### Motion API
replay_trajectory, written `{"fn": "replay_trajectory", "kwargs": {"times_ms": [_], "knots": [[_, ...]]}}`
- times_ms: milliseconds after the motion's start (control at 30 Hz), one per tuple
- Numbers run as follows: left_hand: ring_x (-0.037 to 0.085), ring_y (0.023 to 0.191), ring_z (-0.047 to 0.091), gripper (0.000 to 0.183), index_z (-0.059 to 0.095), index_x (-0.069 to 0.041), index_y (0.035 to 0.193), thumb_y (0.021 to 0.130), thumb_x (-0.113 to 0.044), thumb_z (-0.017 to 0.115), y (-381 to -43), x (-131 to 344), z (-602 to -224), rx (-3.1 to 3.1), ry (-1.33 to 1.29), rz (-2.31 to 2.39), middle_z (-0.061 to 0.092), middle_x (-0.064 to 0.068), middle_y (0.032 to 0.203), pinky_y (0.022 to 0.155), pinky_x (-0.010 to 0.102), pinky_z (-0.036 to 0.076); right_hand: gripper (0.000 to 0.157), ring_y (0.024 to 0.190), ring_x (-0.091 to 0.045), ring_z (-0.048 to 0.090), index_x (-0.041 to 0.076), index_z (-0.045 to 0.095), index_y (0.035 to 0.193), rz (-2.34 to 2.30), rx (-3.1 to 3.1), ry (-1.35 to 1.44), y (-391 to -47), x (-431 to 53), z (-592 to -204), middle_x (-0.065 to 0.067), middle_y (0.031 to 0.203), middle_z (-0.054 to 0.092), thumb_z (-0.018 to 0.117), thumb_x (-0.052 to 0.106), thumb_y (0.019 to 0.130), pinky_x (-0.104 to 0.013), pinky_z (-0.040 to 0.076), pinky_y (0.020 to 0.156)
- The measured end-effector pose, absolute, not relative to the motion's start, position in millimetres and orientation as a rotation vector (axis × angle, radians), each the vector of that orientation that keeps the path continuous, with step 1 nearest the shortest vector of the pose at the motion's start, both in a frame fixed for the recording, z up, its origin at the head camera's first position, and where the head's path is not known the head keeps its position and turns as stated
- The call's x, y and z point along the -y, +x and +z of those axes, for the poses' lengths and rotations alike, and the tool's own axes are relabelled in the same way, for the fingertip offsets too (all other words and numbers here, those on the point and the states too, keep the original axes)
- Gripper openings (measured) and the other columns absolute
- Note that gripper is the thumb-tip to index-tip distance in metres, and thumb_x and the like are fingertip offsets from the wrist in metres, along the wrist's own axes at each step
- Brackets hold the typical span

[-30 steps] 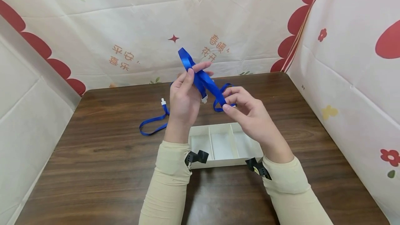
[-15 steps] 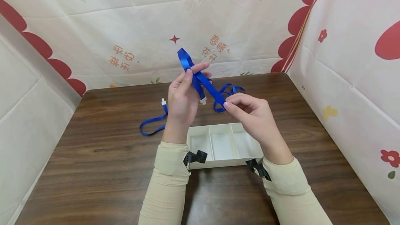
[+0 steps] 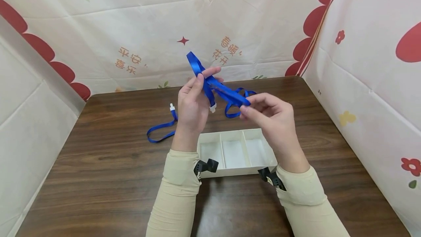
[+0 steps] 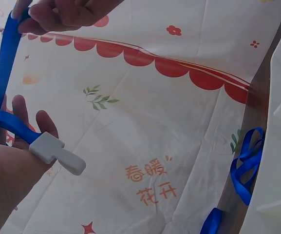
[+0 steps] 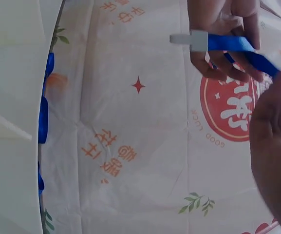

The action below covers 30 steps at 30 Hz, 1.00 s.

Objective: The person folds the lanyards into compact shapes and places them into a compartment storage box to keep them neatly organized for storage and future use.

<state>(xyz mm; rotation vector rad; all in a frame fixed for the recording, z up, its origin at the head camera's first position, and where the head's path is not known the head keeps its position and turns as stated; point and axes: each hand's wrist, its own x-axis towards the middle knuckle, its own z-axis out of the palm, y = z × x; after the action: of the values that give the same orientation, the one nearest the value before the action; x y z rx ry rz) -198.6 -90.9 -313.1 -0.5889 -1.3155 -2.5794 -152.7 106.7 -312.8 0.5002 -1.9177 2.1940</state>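
Observation:
A blue lanyard [image 3: 194, 63] is held up between both hands above the table. My left hand [image 3: 194, 101] pinches it between thumb and fingers, with a loop sticking up past the fingertips. Its white plastic clip [image 4: 47, 147] hangs below the left fingers, also visible in the right wrist view. My right hand [image 3: 274, 121] pinches the strap's other end between thumb and forefinger, drawing it out to the right. Another blue lanyard [image 3: 161, 125] with a white clip lies left on the table, partly hidden by the left forearm. More blue strap [image 3: 232, 112] lies coiled behind the hands.
A white box [image 3: 236, 172] with three compartments sits on the brown wooden table [image 3: 108, 178] beneath the hands. A printed cloth [image 3: 158, 17] hangs along the back, and pale panels rise at both sides.
My right hand has moved to the right, pulling the strap out farther from the left hand. The left hand stays nearly in place.

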Motion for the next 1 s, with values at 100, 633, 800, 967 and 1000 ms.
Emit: {"fn": "replay_trajectory", "kwargs": {"times_ms": [100,633,800,967,1000], "knots": [[0.017,0.111,0.071,0.041,0.083,-0.025,0.114,0.116,-0.024,0.042,-196.9,84.9,-314.4,1.365,-0.588,-2.572,0.077,-0.005,0.12,0.106,0.035,0.049,0.006,0.062,-0.015,0.072,0.005,0.072,0.096,2.099,1.786,0.367,-157.7,-99.6,-312.6,-0.005,0.079,0.077,0.078,0.003,0.096,-0.025,0.064,0.064],[0.017,0.152,0.044,0.037,0.078,-0.008,0.127,0.115,-0.025,0.047,-194.4,74.5,-313.3,1.35,-0.482,-2.493,0.078,-0.004,0.129,0.125,0.053,0.034,0.015,0.065,-0.02,0.065,-0.004,0.072,0.113,1.238,2.082,0.464,-165.5,-93.2,-328.1,-0.017,0.089,0.075,0.067,0.002,0.101,-0.008,0.051,0.068],[0.019,0.125,0.065,0.037,0.077,-0.007,0.127,0.115,-0.024,0.047,-197.9,84.7,-312.2,1.35,-0.48,-2.465,0.079,-0.003,0.123,0.116,0.043,0.044,0.015,0.069,-0.013,0.07,0.001,0.073,0.114,1.91,2.131,0.553,-161.3,-101.7,-323.8,-0.003,0.091,0.073,0.072,0.001,0.099,-0.027,0.064,0.067],[0.022,0.103,0.072,0.037,0.074,-0.003,0.131,0.114,-0.023,0.047,-198.2,88.7,-308.7,1.334,-0.514,-2.469,0.078,-0.002,0.126,0.107,0.038,0.051,0.012,0.078,-0.018,0.074,-0.001,0.073,0.112,2.112,2.156,0.675,-161.4,-107.6,-323.8,-0.002,0.1,0.075,0.07,0.004,0.102,-0.032,0.066,0.074],[0.022,0.104,0.072,0.037,0.074,-0.004,0.131,0.114,-0.023,0.047,-198.2,88.7,-308.6,1.335,-0.516,-2.471,0.078,-0.001,0.127,0.107,0.039,0.051,0.012,0.078,-0.019,0.074,-0.002,0.073,0.11,2.127,2.154,0.676,-161.3,-107.6,-323.6,-0.002,0.096,0.076,0.069,0.005,0.102,-0.032,0.066,0.075]]}}
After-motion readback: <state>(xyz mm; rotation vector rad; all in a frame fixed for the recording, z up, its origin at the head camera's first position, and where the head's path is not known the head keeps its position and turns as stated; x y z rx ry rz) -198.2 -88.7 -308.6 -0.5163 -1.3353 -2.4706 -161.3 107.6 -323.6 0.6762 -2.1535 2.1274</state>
